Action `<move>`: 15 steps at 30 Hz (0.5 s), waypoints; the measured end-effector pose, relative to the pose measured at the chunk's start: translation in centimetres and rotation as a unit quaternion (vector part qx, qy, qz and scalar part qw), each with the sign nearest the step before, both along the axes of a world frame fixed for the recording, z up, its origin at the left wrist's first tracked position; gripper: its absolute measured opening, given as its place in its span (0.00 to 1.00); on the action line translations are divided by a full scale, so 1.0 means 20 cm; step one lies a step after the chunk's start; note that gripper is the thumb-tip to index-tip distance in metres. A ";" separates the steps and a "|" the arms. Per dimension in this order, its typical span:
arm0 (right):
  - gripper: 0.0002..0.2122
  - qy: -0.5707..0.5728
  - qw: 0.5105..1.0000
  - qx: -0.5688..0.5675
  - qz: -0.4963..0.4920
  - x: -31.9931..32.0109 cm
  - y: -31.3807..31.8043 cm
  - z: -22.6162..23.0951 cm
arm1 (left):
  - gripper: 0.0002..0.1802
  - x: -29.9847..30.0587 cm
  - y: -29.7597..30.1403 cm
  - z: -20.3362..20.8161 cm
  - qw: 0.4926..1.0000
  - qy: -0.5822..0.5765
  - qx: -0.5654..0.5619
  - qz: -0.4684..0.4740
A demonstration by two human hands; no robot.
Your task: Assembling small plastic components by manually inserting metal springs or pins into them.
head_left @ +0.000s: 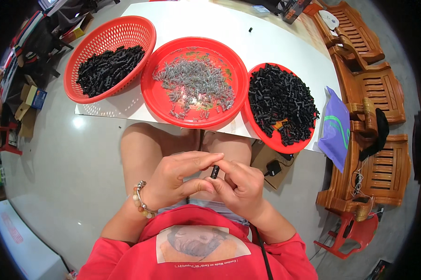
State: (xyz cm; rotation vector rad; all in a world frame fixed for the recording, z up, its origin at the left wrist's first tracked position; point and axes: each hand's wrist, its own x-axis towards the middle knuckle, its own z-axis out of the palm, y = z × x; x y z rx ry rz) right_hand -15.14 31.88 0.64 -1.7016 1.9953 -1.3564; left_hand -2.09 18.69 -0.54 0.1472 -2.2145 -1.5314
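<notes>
In front of my lap, a small black cylindrical plastic piece [214, 171] stands nearly upright between my fingertips. My left hand [180, 175], with a bead bracelet at the wrist, curves around it, thumb and forefinger closing on its ends. From the other side my right hand [242, 184] pinches it with thumb and forefinger; its other fingers are curled and partly hidden. Beyond my knees, a red basin [150, 100] holds a heap of small silvery springs [194, 84]. Right of it, a red tray [279, 144] is piled with short black plastic pieces [281, 100].
A red perforated basket [143, 32] with longer black pieces [108, 70] stands left on the white table [210, 21]. A purple package [334, 130] lies over the table's right edge. Wooden chairs [381, 88] and a red stool [355, 233] stand to the right.
</notes>
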 end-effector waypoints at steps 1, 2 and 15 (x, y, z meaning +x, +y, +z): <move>0.17 -0.008 1.000 0.002 0.002 -0.01 -0.01 0.01 | 0.32 -0.01 0.00 0.00 1.000 0.023 -0.011 0.011; 0.17 -0.015 1.000 0.004 0.004 -0.01 -0.01 0.01 | 0.32 -0.01 -0.01 0.00 1.000 0.022 -0.013 0.010; 0.23 0.050 0.999 -0.009 -0.006 -0.07 -0.04 -0.04 | 0.22 0.00 0.01 -0.03 0.950 -0.051 0.293 0.092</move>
